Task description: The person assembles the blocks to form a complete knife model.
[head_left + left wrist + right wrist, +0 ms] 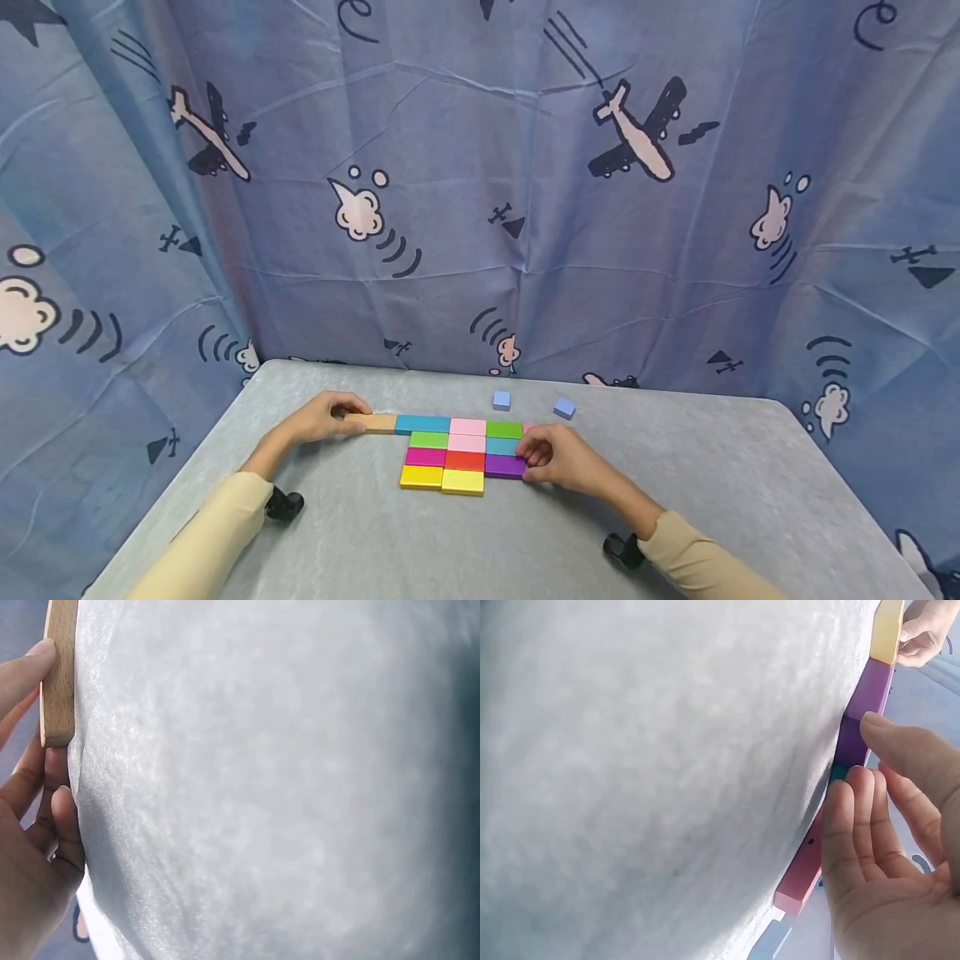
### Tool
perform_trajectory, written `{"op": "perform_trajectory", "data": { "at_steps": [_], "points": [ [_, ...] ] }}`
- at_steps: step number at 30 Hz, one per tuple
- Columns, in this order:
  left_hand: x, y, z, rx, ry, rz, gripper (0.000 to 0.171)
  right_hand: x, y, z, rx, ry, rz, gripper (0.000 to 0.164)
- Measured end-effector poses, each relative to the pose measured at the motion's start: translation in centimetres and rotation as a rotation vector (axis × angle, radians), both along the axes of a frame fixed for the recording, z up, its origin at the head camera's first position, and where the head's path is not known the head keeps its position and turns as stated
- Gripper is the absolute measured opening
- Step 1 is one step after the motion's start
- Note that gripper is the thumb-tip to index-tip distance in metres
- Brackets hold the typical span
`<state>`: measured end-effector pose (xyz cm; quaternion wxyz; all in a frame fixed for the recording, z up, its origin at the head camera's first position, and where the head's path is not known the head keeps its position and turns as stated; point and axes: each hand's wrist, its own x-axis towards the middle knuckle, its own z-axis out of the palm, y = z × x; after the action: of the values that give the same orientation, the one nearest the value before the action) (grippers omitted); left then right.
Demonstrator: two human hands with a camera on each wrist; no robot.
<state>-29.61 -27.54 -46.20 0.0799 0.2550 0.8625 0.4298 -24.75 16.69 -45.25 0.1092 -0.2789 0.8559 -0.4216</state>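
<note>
On the grey tabletop lies a flat patchwork of coloured blocks in rows. My left hand (322,417) pinches a plain wooden block (381,423) at the left end of the back row, thumb on its near side; the block's grain shows in the left wrist view. My right hand (566,458) is at the patchwork's right edge, thumb against the near side of a purple block (504,467), other fingers curled at its right end. Those fingers partly hide a teal block (501,446) and a pink block (801,877) behind it. A longer teal block (423,425) adjoins the wooden one.
Two small blue blocks (502,401) (565,407) lie apart behind the patchwork. Yellow blocks (462,482) form its front row, with a red block (465,461) behind them. A blue curtain (450,317) printed with airplanes hangs around the table (360,542).
</note>
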Motion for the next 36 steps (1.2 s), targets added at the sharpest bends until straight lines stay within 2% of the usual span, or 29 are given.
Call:
{"op": "perform_trajectory", "data": {
  "at_steps": [5, 9, 12, 19, 29, 36],
  "points": [
    [0.0, 0.0, 0.0, -0.001, 0.005, 0.000, 0.022, -0.4, 0.5, 0.4, -0.027, -0.014, 0.021, 0.024],
    [0.0, 0.0, -0.1, -0.001, 0.007, -0.001, 0.022, -1.3, 1.2, 0.8, -0.032, 0.010, 0.018, 0.023],
    [0.0, -0.1, -0.1, 0.000, 0.007, 0.001, 0.022, -2.1, 1.6, 1.0, -0.037, 0.035, -0.010, 0.024],
    [0.0, -0.2, -0.2, -0.004, 0.009, -0.004, 0.021, -4.3, 2.1, 0.6, -0.051, 0.028, -0.128, 0.026],
    [-0.2, -0.2, -0.2, -0.032, -0.006, 0.005, 0.023, -6.9, 0.4, -0.3, -0.096, 0.038, -0.184, 0.032],
    [-0.3, -0.2, -0.2, -0.046, 0.004, 0.008, 0.023, -7.9, -1.4, -0.5, -0.106, -0.009, -0.245, 0.040]
  ]
}}
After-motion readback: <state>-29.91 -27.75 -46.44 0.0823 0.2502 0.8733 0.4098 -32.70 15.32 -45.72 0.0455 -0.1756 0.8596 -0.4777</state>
